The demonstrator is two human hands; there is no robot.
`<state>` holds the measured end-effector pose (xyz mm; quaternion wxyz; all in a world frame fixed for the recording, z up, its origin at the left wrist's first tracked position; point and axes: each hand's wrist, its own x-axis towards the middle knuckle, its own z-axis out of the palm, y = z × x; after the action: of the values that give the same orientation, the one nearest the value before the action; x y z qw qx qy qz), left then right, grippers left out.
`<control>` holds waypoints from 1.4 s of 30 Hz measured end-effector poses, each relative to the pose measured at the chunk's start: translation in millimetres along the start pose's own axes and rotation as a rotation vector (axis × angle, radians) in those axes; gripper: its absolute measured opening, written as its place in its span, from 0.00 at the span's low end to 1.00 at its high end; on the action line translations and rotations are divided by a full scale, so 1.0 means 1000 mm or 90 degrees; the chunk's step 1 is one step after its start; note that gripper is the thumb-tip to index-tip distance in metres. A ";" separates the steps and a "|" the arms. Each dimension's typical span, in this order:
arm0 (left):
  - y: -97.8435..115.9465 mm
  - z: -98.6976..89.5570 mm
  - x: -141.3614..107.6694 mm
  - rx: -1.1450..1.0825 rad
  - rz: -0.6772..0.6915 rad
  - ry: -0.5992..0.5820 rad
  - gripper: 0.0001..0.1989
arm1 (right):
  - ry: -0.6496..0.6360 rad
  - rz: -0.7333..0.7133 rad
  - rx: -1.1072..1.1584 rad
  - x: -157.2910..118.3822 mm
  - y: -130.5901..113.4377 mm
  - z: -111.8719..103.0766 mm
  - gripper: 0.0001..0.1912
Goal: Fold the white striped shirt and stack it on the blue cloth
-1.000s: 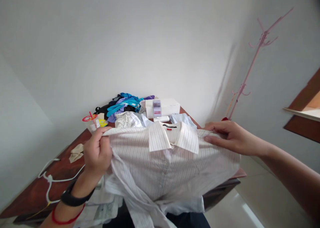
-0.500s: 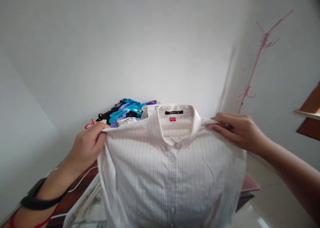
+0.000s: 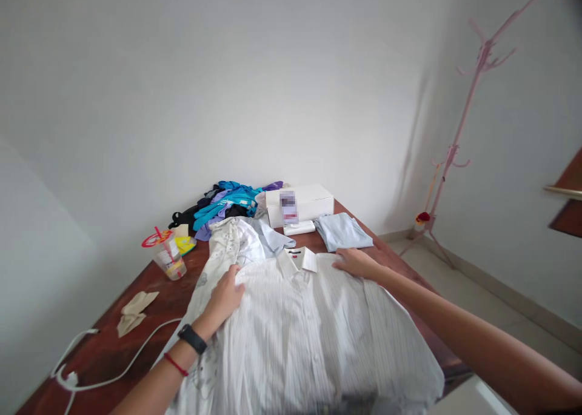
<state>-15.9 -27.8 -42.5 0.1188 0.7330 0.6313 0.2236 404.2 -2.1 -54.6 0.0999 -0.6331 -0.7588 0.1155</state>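
A white pinstriped button-up shirt (image 3: 295,324) lies front side up across the table, its collar toward the wall and its lower part running to the bottom of the view. At the shoulder on the left, my left hand (image 3: 226,295) grips the cloth, fingers closed on the edge. My right hand (image 3: 357,262) pinches the other shoulder beside the collar. Under and left of the shirt is a pale patterned garment (image 3: 218,257). A folded light blue garment (image 3: 343,232) rests just beyond my right hand.
On the brown table (image 3: 109,357) are a plastic cup with a red straw (image 3: 170,260), a beige cloth (image 3: 135,312) and a white cable (image 3: 118,378). A clothes pile (image 3: 231,203) and a white box (image 3: 313,203) sit by the wall. A pink coat stand (image 3: 461,124) stands right.
The shirt, held up and stretched between my hands before, has come down onto the table. Both hands have lowered with it and still hold its shoulders. More of the table shows now.
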 end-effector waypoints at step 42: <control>-0.033 -0.045 -0.124 -0.055 -0.047 -0.054 0.27 | -0.104 -0.026 0.113 -0.147 -0.002 0.002 0.11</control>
<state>-78.9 -148.4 -40.7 0.1848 0.7120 0.6425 0.2147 427.9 -146.7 -56.5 0.0955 -0.5949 -0.7639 0.2313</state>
